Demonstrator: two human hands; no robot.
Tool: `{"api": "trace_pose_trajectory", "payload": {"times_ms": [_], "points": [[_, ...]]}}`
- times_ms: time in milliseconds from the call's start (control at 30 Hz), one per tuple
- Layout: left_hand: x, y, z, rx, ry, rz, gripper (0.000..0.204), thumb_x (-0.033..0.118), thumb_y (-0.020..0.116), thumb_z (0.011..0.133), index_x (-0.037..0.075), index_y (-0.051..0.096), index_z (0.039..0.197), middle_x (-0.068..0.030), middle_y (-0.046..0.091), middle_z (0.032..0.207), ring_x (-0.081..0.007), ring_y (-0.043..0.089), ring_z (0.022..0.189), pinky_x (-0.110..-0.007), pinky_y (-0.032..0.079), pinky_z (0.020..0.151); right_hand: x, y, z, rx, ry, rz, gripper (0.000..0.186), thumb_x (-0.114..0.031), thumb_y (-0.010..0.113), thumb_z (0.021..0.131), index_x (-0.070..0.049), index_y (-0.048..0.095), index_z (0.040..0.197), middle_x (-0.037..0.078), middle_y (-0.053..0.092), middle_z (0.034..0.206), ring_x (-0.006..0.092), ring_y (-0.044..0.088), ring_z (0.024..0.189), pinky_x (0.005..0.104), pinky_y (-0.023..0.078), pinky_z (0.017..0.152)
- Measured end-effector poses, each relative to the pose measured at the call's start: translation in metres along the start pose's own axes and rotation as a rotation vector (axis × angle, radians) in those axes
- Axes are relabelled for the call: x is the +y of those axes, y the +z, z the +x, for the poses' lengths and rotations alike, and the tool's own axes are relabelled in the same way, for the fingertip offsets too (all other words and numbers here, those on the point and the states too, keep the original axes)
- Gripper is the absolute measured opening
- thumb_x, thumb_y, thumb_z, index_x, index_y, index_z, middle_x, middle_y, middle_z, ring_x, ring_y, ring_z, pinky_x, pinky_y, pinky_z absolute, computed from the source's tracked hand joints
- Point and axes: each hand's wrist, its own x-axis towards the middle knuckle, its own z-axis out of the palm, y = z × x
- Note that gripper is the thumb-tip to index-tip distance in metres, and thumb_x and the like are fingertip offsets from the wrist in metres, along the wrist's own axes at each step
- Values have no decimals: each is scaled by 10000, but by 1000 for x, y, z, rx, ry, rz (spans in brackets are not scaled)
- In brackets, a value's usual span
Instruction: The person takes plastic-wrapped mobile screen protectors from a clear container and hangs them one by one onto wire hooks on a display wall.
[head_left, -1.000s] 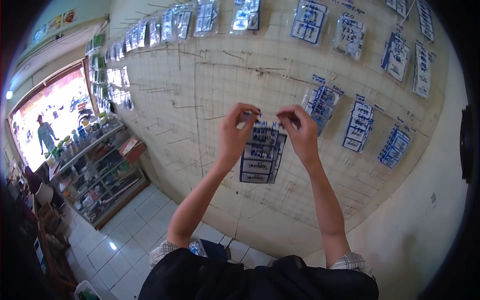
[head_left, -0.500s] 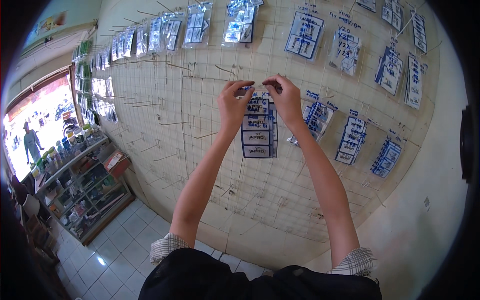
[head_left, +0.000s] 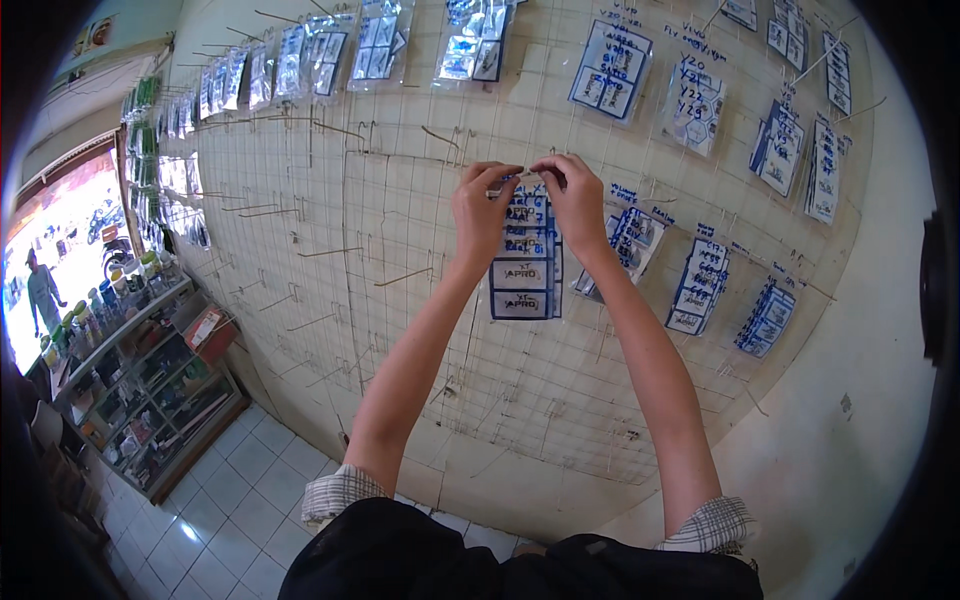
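Observation:
A clear plastic packet of blue-framed white cards with blue handwriting hangs upright against the wire grid in front of me. Both arms reach up to its top edge. My left hand is closed, thumb and fingers pinching the upper left corner. On the upper right, my right hand pinches likewise, its fingertips almost meeting the left ones. The fingers cover most of the top edge, and the hook there is hard to make out. Another card edge shows behind the packet on its right.
Wire grid with protruding hooks covers the wall. Similar packets hang above, and others to the right. At left stands a glass display case with bottles on top and a red box. Beyond the doorway, a person is outside.
My hands have moved slightly right and closer together at the packet's top edge. The whole view has shifted a little, with the display case now further left.

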Motion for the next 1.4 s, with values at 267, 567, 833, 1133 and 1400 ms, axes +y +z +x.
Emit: {"api": "trace_pose_trajectory", "payload": {"times_ms": [267, 567, 833, 1133, 1400], "points": [[-30, 31, -12, -138, 52, 131, 347, 35, 656, 703, 94, 622, 1043, -106, 459, 1159, -251, 516, 931, -341, 437, 780, 46, 2, -11, 6, -5, -219, 202, 57, 490, 760, -11, 615, 903, 141, 523, 872, 304, 549, 804, 366, 450, 704], [-47, 48, -36, -271, 131, 447, 583, 116, 711, 648, 135, 513, 1197, -142, 297, 1294, -370, 285, 1161, -458, 318, 938, 62, 3, -29, -81, -6, -425, 366, 109, 480, 735, -18, 583, 1062, 195, 452, 1058, 345, 483, 993, 388, 420, 837], [1, -21, -62, -363, 38, 210, 378, 153, 628, 767, 95, 532, 1128, -113, 479, 1148, -290, 425, 1087, -368, 352, 924, -16, -29, -45, -138, -103, -620, 388, 42, 565, 709, 66, 515, 1094, 194, 410, 1188, 332, 402, 1077, 392, 373, 908], [98, -213, -230, -278, -655, 365, 253, 86, 564, 805, 30, 572, 1052, -121, 574, 1016, -252, 558, 953, -315, 414, 847, -152, -13, -248, -867, 20, 162, 305, -94, 574, 733, -62, 575, 1036, 70, 562, 914, 231, 541, 878, 333, 441, 747], [128, -301, -505, 278, -1370, 444, 238, 106, 537, 844, 17, 570, 1063, -107, 601, 970, -184, 587, 928, -285, 456, 799, -138, 50, -557, -1629, 348, 398, 231, -180, 507, 803, -48, 609, 965, 155, 599, 878, 334, 573, 833, 422, 459, 737]]}}
